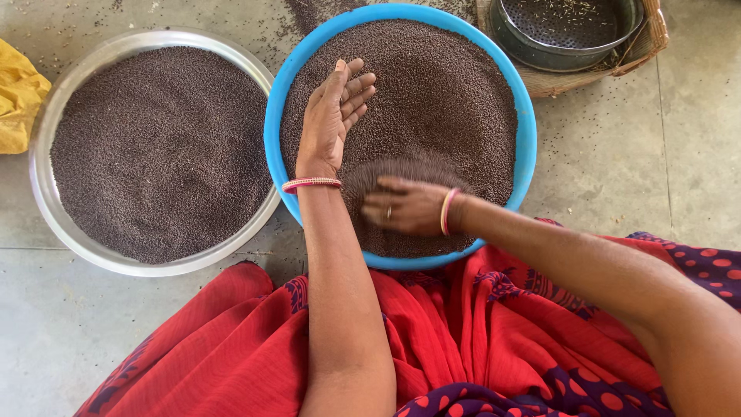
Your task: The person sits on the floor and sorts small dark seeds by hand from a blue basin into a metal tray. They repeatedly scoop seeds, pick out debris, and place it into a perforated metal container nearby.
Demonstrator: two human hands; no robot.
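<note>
A steel basin [46, 193] of seeds, yellow cloth [17, 96], sieve [567, 31] in basket [594, 77].

both arms bare, no sleeves | left hand [330, 116]: stack of thin pink and red bangles [311, 184] at the wrist | right hand [407, 206]: pink bangle [447, 211] at the wrist plus a small ring [389, 213] on one finger | lap, bottom of frame: pleated red sari [231, 340] with a dark purple border, red dots on it

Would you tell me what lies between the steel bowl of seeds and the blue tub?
In the head view, only a narrow wedge of grey floor with scattered seeds separates the steel bowl from the blue tub; lower down, their rims nearly touch.
</note>
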